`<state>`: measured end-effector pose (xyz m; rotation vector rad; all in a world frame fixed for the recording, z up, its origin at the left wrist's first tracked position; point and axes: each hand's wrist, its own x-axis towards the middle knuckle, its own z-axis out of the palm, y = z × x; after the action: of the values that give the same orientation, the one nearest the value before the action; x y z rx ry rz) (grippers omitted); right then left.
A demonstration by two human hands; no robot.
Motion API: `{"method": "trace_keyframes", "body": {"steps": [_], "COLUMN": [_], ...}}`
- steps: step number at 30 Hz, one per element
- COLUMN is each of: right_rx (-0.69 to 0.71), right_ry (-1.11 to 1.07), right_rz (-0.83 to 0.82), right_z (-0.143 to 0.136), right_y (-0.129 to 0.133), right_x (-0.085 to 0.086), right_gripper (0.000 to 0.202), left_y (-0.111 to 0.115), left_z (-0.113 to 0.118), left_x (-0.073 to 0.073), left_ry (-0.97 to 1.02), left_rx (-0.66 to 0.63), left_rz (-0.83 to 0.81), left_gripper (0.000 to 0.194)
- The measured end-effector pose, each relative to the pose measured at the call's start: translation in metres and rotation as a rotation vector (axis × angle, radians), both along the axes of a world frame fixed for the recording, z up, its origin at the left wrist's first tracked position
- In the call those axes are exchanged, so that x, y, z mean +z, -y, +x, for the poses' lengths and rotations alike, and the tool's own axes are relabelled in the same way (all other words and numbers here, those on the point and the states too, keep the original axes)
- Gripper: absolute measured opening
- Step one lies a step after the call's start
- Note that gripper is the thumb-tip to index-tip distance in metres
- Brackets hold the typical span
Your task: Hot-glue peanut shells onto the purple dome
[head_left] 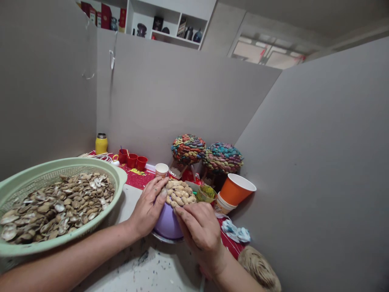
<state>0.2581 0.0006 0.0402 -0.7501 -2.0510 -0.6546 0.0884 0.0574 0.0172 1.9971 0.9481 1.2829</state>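
A smooth, rounded purple form (pixel 168 221), perhaps an upturned bowl or a balloon, stands in front of me with its top covered by a layer of peanuts (pixel 180 192). My left hand (pixel 148 207) lies along its left side, fingers stretched out, thumb touching the edge of the peanuts. Bent and pinched together, the fingers of my right hand (pixel 199 227) press at the near edge of that layer, on what looks like a peanut. The fingertips partly hide it.
At left, a green basket (pixel 123 176) holds many shells. Behind stand red cups (pixel 131 160), a yellow bottle (pixel 101 144), a white paper cup (pixel 161 169) and two colourful domes (pixel 223 158). An orange bucket (pixel 234 190), blue-white cloth (pixel 235 231) and twine (pixel 258 267) are right, beside grey partitions (pixel 319 162).
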Motion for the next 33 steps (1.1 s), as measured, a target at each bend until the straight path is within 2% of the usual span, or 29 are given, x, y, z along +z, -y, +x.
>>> {"method": "trace_keyframes", "body": {"steps": [6, 13, 21, 33], "right_rx": [0.025, 0.035, -0.012, -0.032], "right_ry": [-0.015, -0.013, -0.107, -0.071], "right_rz": [-0.044, -0.051, -0.059, -0.037], "right_z": [0.005, 0.010, 0.009, 0.002], "right_y": [0.008, 0.020, 0.010, 0.003], "right_x": [0.001, -0.012, -0.015, -0.013], "right_gripper": [0.019, 0.023, 0.024, 0.021], "left_y": [-0.002, -0.002, -0.005, -0.006], "left_z": [-0.002, -0.001, -0.001, 0.000], "left_x": [-0.002, -0.004, -0.005, -0.010], "left_ry": [0.022, 0.035, 0.051, 0.020], "left_rx": [-0.017, -0.012, -0.010, -0.003], "left_rz": [0.021, -0.002, 0.012, 0.058], "left_gripper": [0.056, 0.057, 0.053, 0.048]}}
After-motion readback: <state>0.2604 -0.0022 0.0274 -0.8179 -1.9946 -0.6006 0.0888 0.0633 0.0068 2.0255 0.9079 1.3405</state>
